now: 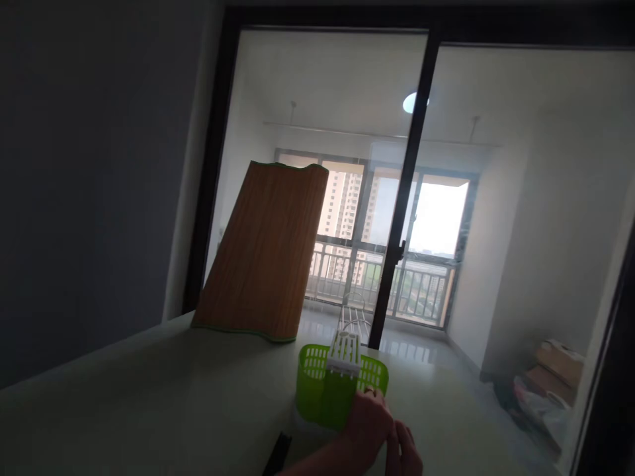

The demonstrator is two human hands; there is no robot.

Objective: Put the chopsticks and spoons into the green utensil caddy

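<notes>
Beyond the pale tabletop (149,396) in front of you are dark-framed glass doors (407,178), with a brown panel (262,251) standing before them. The green basket (308,400) sits on the tabletop, a white slatted piece (343,363) seen across its far rim. Your left hand (370,423) is at the basket's near side, right hand (409,453) just beside it; in this dimness I cannot tell whether either grips anything.

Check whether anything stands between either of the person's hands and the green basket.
Nothing visible blocks the left hand, which appears to be at the near right side of the basket. In this view, the left hand lies between the right hand and the basket.
</notes>
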